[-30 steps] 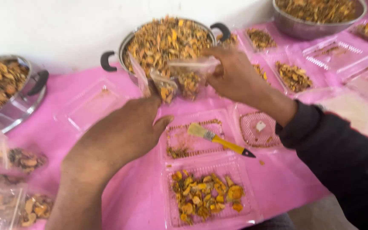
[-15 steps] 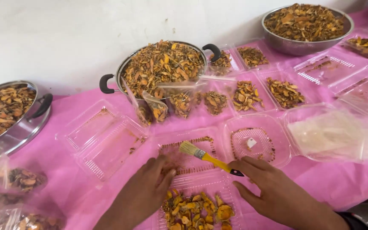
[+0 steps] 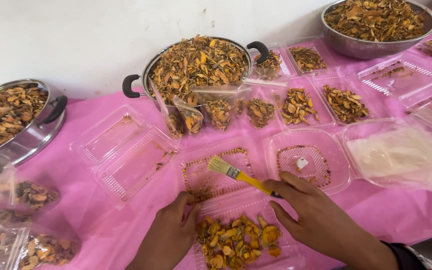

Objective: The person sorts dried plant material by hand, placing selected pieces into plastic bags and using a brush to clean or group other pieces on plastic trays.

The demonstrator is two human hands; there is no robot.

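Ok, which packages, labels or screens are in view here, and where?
No labels or screens.
Clear hinged clamshell tray: left of centre, empty.
Clear plastic bags: against the pot, holding dried yellow-brown pieces.
Clear bags: left edge, with similar pieces.
Clear clamshell tray: between both hands, holding yellow pieces.

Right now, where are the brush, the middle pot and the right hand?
brush (image 3: pixel 238 174), head view, on the metal ferrule between bristles and yellow handle.
middle pot (image 3: pixel 131 86), head view, on its left black handle.
right hand (image 3: pixel 316 220), head view, on the back of the hand.
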